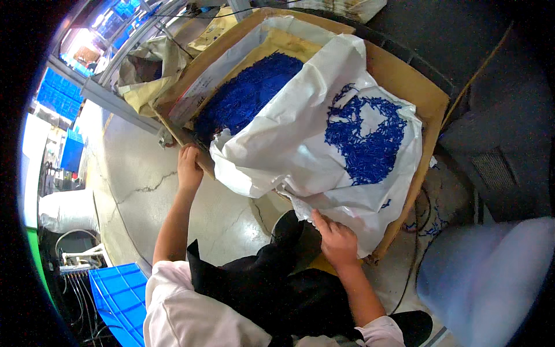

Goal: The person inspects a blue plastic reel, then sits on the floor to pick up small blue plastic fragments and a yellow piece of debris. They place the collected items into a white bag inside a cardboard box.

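A large cardboard box [432, 136] stands before me, its flaps spread. My left hand [189, 168] is closed over the box's near left edge. Across the box's right part lies a crumpled white plastic sheet [283, 136], which may be a liner or sack. My right hand [337, 237] pinches its near edge; whether box wall is also in that grip is hidden. Small dark-blue pieces [376, 165] lie scattered on the sheet, around a bare patch. A deeper heap of similar blue pieces [254, 87] fills the box's left part. Individual shapes are too small to tell.
Behind the box's left corner stands an open beige sack [153, 72] by a metal frame [118, 101]. A blue crate [118, 295] is at lower left, near a stuffed white sack [69, 211]. Black cable [413, 260] and loose blue bits lie on the floor at right.
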`<act>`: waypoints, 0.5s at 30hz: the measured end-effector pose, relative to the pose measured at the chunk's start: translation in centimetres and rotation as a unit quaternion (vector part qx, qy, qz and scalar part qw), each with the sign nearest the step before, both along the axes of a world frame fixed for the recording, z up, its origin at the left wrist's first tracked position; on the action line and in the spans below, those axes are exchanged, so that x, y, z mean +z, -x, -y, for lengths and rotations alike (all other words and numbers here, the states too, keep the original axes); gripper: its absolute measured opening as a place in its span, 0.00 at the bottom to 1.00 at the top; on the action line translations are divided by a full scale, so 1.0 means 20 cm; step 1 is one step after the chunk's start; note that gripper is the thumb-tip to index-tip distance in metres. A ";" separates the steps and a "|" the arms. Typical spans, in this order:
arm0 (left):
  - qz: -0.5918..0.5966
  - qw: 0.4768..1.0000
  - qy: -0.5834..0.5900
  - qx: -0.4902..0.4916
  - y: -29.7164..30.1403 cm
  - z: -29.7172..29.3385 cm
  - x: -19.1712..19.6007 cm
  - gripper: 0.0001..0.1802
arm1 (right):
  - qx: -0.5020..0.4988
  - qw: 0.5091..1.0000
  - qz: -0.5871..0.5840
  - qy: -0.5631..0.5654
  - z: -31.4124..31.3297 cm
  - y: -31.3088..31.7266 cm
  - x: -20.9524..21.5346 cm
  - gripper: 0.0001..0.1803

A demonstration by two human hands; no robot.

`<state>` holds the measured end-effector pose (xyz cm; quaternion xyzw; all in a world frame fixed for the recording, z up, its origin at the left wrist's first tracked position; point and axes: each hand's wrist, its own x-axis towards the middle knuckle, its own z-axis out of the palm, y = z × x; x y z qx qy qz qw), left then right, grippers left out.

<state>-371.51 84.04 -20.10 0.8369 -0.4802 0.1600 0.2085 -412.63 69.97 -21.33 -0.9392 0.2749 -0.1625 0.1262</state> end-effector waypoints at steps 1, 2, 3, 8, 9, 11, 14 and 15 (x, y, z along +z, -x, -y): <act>0.001 1.000 0.011 0.006 0.00 0.01 -0.01 0.12 | 0.000 1.000 0.002 -0.002 0.01 -0.01 0.01 0.27; 0.003 1.000 0.021 0.012 0.00 0.00 -0.02 0.11 | 0.001 1.000 0.005 -0.004 0.01 -0.02 0.01 0.27; 0.007 0.999 0.039 0.023 0.05 0.02 -0.02 0.08 | -0.014 1.000 0.000 -0.005 0.00 -0.01 0.00 0.28; 0.026 0.998 0.053 0.028 0.08 0.07 -0.03 0.04 | -0.059 0.998 -0.002 -0.002 -0.07 0.03 -0.06 0.28; 0.029 0.997 0.064 0.034 0.09 0.08 -0.03 0.04 | -0.056 0.998 0.003 0.018 -0.06 0.03 -0.03 0.28; 0.030 0.996 0.071 0.050 0.09 0.05 -0.05 0.03 | -0.043 0.999 0.007 0.014 -0.07 0.02 -0.04 0.28; 0.055 0.994 0.084 0.051 0.13 0.09 -0.06 0.03 | -0.035 0.999 0.012 0.036 -0.05 0.03 -0.09 0.27; 0.054 0.994 0.078 0.052 0.14 0.09 -0.06 0.03 | -0.033 0.998 0.016 0.044 -0.05 0.03 -0.10 0.27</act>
